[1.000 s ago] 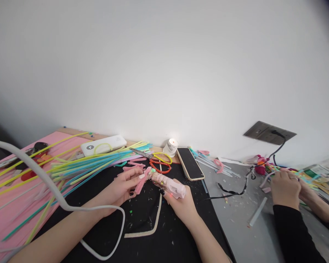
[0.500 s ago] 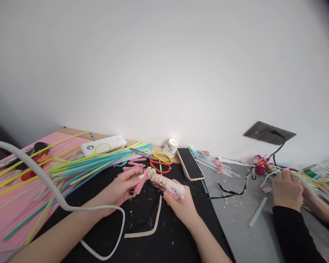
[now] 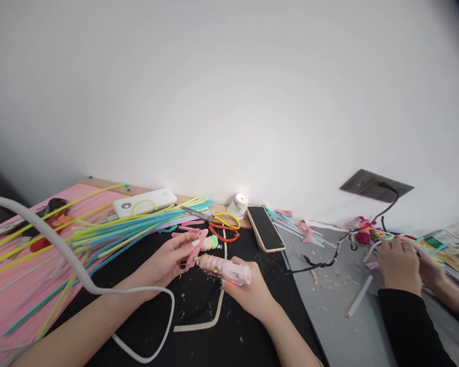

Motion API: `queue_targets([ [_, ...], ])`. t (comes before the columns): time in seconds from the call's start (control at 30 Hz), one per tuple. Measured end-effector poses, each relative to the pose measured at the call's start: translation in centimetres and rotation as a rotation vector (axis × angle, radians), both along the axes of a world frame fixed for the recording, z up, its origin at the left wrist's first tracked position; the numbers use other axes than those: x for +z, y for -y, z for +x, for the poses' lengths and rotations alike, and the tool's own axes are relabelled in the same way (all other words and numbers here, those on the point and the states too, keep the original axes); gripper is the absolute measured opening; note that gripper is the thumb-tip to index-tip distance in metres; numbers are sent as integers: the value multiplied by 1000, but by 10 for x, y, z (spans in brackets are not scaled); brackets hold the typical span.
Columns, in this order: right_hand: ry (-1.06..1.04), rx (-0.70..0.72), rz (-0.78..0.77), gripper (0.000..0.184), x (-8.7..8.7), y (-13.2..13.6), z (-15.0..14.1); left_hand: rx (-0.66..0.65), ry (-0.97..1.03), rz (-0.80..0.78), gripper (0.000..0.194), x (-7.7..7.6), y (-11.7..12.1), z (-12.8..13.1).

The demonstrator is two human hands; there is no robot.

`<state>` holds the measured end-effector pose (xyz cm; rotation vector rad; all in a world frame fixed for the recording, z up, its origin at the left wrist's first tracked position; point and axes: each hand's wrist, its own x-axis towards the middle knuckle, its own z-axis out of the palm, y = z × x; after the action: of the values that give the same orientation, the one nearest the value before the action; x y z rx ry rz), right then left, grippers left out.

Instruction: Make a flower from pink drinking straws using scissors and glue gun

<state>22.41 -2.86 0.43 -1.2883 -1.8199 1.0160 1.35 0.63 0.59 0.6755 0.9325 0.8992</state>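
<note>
My left hand (image 3: 176, 257) pinches a pink pipe-cleaner piece (image 3: 196, 247) between thumb and fingers. A coiled cream part with a green rim (image 3: 209, 242) sticks out to the right beside the pink strands. My right hand (image 3: 248, 288) is wrapped round a pale pink hot glue gun (image 3: 225, 269) with a small red light on its side. The gun's tip points left and is close to the lower pink strands; whether it touches them I cannot tell. Just behind the held piece lie scissors (image 3: 224, 233) with red and yellow handles.
Bundled pipe cleaners (image 3: 137, 232) spread at left below a white power bank (image 3: 145, 202). A white candle-like cup (image 3: 238, 205) and a phone (image 3: 265, 228) stand by the wall. A white cable (image 3: 72, 260) loops over my left forearm. At right, another person's hands (image 3: 401, 262) work with craft pieces.
The glue gun has moved left and slightly down, its tip now at the lower pink strands. The cream and green part, earlier mostly behind the gun, now shows. The other person's hands shifted slightly.
</note>
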Motion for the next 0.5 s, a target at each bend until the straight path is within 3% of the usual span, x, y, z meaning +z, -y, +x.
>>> queue_targets([
  [0.5,-34,-9,3,25,-2,-2,1,-11,-7,17,34,1,1,-2],
])
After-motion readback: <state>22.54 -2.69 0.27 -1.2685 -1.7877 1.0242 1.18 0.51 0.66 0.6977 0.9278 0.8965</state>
